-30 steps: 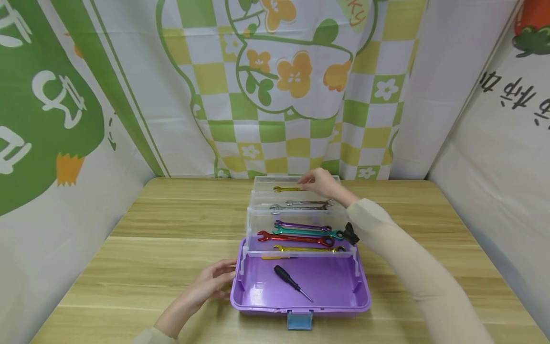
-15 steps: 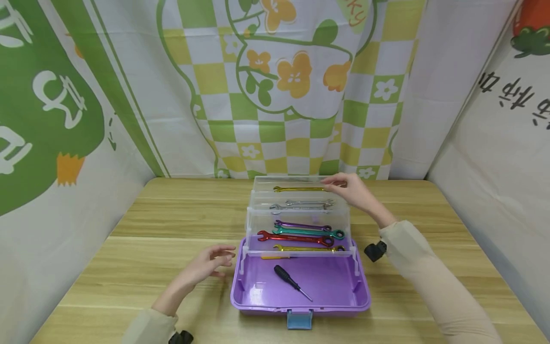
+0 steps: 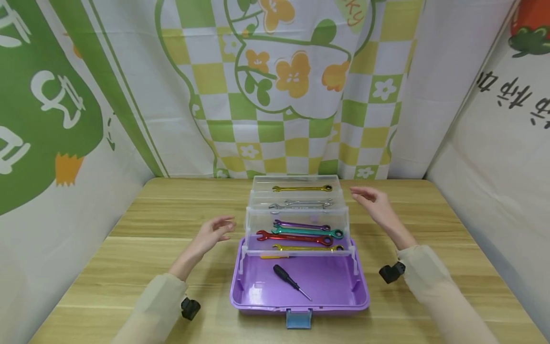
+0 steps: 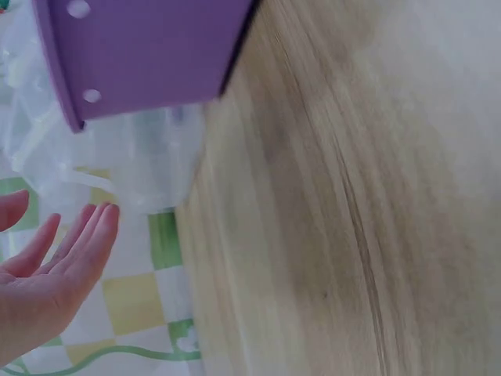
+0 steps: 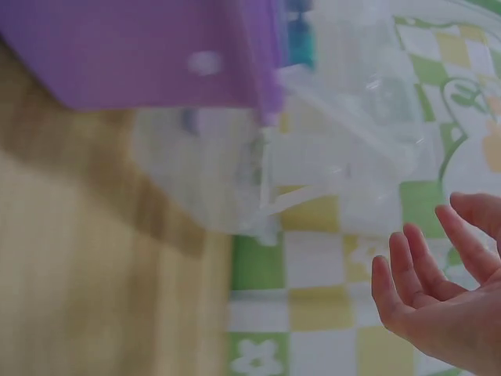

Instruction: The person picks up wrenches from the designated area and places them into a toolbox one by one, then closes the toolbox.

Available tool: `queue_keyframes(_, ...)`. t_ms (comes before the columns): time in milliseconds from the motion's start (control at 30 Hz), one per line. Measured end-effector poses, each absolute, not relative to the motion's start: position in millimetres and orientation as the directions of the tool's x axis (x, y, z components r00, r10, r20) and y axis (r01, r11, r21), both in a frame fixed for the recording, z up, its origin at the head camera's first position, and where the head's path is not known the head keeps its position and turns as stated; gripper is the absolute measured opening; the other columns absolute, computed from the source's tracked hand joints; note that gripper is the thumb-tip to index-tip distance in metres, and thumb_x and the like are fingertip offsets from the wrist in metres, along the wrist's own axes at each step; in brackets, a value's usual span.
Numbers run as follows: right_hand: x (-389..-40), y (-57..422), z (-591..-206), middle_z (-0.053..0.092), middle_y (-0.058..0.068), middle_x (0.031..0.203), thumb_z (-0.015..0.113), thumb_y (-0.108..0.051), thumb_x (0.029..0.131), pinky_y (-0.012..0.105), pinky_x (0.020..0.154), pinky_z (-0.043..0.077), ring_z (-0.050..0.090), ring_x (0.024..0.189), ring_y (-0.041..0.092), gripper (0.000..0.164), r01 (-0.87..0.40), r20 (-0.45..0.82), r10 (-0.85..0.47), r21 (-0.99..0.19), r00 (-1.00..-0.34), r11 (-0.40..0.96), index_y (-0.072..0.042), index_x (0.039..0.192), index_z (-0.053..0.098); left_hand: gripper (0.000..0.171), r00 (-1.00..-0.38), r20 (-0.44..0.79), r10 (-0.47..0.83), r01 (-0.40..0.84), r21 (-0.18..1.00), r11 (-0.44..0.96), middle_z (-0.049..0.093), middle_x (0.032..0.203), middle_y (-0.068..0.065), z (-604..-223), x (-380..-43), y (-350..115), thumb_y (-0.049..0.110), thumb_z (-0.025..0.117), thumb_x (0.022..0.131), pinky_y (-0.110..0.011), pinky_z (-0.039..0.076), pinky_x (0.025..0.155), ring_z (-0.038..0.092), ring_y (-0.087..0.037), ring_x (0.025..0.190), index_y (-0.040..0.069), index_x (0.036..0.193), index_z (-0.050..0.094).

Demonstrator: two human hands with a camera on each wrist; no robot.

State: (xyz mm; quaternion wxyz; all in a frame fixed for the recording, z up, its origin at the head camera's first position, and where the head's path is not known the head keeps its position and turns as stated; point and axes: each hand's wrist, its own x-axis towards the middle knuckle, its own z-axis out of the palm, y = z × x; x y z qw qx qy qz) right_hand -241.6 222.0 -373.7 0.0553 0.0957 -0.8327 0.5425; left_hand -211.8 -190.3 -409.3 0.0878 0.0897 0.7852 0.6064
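A purple toolbox (image 3: 234, 286) stands open on the table, its clear trays (image 3: 253, 220) fanned out toward the back. In the rearmost tray lies a yellow wrench (image 3: 302, 188). Silver wrenches (image 3: 301, 207) lie in the middle tray; purple, teal, red (image 3: 296, 238) and yellow wrenches lie in the front one. A black screwdriver (image 3: 291, 282) rests on the box's floor, with an orange handle (image 3: 275, 257) partly hidden behind it. My left hand (image 3: 210, 235) hovers left of the trays, fingers loosely bent, holding nothing. To their right, my right hand (image 3: 378, 205) is raised, also holding nothing.
The wooden table (image 3: 180, 205) carries the box near its middle. A patterned curtain (image 3: 292, 143) hangs directly behind the trays. A blue latch (image 3: 298, 319) hangs from the box's front. Small black devices (image 3: 190, 308) are worn at both wrists.
My right hand has let go of the yellow wrench in the rear tray and drawn away to the right. My left hand has left the box's side, moving up and away.
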Motion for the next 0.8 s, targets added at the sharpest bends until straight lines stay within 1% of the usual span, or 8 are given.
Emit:
queue_keyframes(100,-242,229,-385,0.048,0.026,0.122,0.049,-0.023,0.091,0.024,0.088,0.046,0.053,0.101,0.014,0.043,-0.153,0.131,-0.086,-0.920,-0.988,0.360,0.006,0.123,0.046,0.041,-0.970,-0.041,0.239,0.013,0.975,0.220,0.040,0.123,-0.035,-415,-223,-188,0.004,0.043,0.091,-0.043,0.044,0.091,0.042,-0.044,0.111,-0.015,0.127,0.032)
queue_keyframes(200,-245,236,-400,0.042,0.026,0.127,0.048,-0.027,0.091,0.037,0.093,0.043,0.045,0.112,0.032,0.050,-0.099,0.068,-0.100,-0.935,-0.993,0.342,0.006,0.127,0.040,0.042,-0.966,-0.065,0.251,-0.014,0.980,0.198,0.036,0.127,-0.035,-420,-232,-186,0.004,0.041,0.091,-0.043,0.041,0.094,0.039,-0.044,0.115,-0.014,0.128,0.029)
queue_keyframes(300,-256,248,-430,0.045,0.020,0.128,0.052,-0.027,0.089,0.034,0.089,0.047,0.049,0.110,0.027,0.048,-0.071,0.043,-0.125,-0.970,-0.991,0.233,0.001,0.127,0.044,0.044,-0.959,-0.094,0.267,-0.049,0.984,0.170,0.032,0.129,-0.035,-424,-239,-182,0.004,0.040,0.092,-0.043,0.038,0.097,0.036,-0.043,0.117,-0.015,0.129,0.027)
queue_keyframes(400,-257,249,-444,0.042,0.024,0.129,0.051,-0.028,0.089,0.037,0.092,0.045,0.051,0.109,0.024,0.053,-0.040,0.007,-0.165,-0.981,-0.986,0.192,0.004,0.129,0.039,0.046,-0.948,-0.120,0.294,-0.078,0.985,0.153,0.030,0.131,-0.035,-428,-245,-178,0.006,0.039,0.092,-0.043,0.036,0.099,0.033,-0.043,0.120,-0.015,0.130,0.023)
queue_keyframes(533,-248,238,-443,0.036,0.031,0.128,0.046,-0.029,0.091,0.044,0.099,0.034,0.054,0.105,0.018,0.060,0.031,-0.069,-0.181,-0.978,-0.981,0.205,0.011,0.132,0.027,0.048,-0.932,-0.145,0.333,-0.106,0.986,0.132,0.024,0.133,-0.035,-433,-250,-175,0.008,0.035,0.094,-0.044,0.031,0.102,0.028,-0.043,0.122,-0.016,0.132,0.017)
queue_keyframes(633,-247,233,-448,0.033,0.030,0.129,0.042,-0.023,0.094,0.042,0.101,0.033,0.055,0.102,0.009,0.055,0.093,-0.109,-0.211,-0.992,-0.971,0.086,0.012,0.133,0.023,0.048,-0.924,-0.153,0.352,-0.120,0.986,0.113,0.024,0.133,-0.035,-438,-253,-174,0.007,0.033,0.095,-0.045,0.030,0.102,0.028,-0.043,0.123,-0.016,0.132,0.015)
queue_keyframes(700,-247,232,-452,0.028,0.030,0.132,0.038,-0.019,0.095,0.040,0.102,0.032,0.052,0.105,0.009,0.053,0.130,-0.130,-0.253,-0.991,-0.959,0.017,0.011,0.134,0.019,0.047,-0.920,-0.151,0.362,-0.119,0.987,0.108,0.026,0.132,-0.035,-441,-255,-173,0.007,0.032,0.095,-0.044,0.032,0.101,0.030,-0.043,0.121,-0.015,0.133,0.016)
queue_keyframes(800,-246,229,-455,0.026,0.030,0.134,0.038,-0.019,0.095,0.039,0.102,0.032,0.048,0.112,0.016,0.053,0.176,-0.155,-0.293,-0.983,-0.944,-0.045,0.012,0.134,0.017,0.045,-0.915,-0.151,0.374,-0.116,0.987,0.115,0.031,0.130,-0.035,-446,-257,-173,0.006,0.030,0.094,-0.043,0.035,0.099,0.037,-0.042,0.118,-0.015,0.133,0.018)
